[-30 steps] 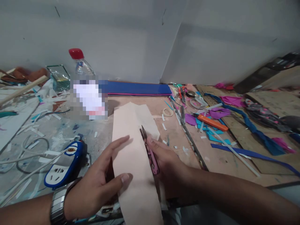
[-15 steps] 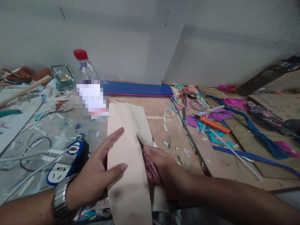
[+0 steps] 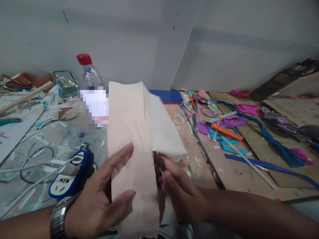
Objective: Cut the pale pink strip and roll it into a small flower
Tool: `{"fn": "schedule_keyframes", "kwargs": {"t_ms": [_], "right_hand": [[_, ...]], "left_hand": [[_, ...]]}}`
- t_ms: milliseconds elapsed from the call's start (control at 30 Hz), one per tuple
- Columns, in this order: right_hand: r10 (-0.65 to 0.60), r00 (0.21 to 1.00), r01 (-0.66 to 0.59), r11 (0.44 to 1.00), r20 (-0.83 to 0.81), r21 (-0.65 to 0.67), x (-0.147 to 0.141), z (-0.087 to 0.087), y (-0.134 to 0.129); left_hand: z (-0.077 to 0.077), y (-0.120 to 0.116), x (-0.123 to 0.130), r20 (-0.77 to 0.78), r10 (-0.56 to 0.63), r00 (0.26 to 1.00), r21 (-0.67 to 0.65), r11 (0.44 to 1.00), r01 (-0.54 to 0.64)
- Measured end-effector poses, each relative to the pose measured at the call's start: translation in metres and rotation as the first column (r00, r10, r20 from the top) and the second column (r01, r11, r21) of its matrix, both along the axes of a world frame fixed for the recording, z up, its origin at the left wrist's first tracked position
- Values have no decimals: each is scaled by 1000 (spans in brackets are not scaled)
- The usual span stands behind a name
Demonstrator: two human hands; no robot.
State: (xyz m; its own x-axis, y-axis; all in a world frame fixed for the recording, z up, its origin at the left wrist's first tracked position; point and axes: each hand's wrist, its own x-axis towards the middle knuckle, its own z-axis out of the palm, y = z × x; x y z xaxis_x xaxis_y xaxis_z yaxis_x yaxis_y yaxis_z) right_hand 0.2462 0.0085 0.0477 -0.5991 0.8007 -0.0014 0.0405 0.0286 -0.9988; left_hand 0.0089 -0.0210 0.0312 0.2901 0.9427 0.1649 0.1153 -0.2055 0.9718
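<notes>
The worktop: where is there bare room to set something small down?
The barest patch of worktop seems to lie between the dark metal strip, the long blue strip and the right forearm. It is crowded around the orange cutter, and on the left, where cables, scraps and a power socket lie.

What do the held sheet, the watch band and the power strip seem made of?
Sheet: matte, perhaps paper or thin cloth; it creases softly, with no weave discernible.
Watch band: polished metal, judging by silvery glints along its links.
Power strip: likely hard plastic, given its smooth, moulded-looking shell.
</notes>
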Motion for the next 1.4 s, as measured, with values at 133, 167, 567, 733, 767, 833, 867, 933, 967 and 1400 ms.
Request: {"fn": "schedule_keyframes", "kwargs": {"t_ms": [133, 167, 567, 733, 767, 833, 867, 933, 967, 1400], "right_hand": [[32, 991, -36, 999, 130, 25, -2, 2, 5], [31, 986, -34, 999, 162, 15, -3, 2, 6], [122, 992, -123, 991, -26, -46, 0, -2, 4], [-71, 997, 61, 973, 34, 222, 2, 4, 11], [-63, 994, 41, 974, 94, 224, 1, 5, 13], [-20, 983, -15, 982, 182, 190, -1, 5, 15], [1, 978, -39, 983, 210, 177, -2, 5, 15], [28, 970, -74, 981, 243, 180, -2, 5, 14], [45, 966, -93, 979, 253, 181, -2, 6, 12], [153, 979, -202, 781, -132, -591, -14, -3, -3]], "left_hand": [[-1, 5, 2, 9, 74, 997, -73, 995, -73], [-1, 7, 2, 3, 113, 994, -79, 991, -113], [6, 17, 1, 126, 285, 950, -58, 958, -280], [10, 16, 1, 264, 168, 950, -244, 964, -103], [11, 16, 0, 283, 149, 948, -302, 951, -59], [13, 16, 0, 347, 129, 929, -439, 898, 39], [14, 16, 1, 391, 130, 911, -509, 855, 97], [17, 16, 3, 449, 144, 882, -600, 780, 178], [18, 16, 4, 452, 155, 879, -611, 771, 179], [9, 13, -2, 96, 315, 944, -85, 948, -307]]}}
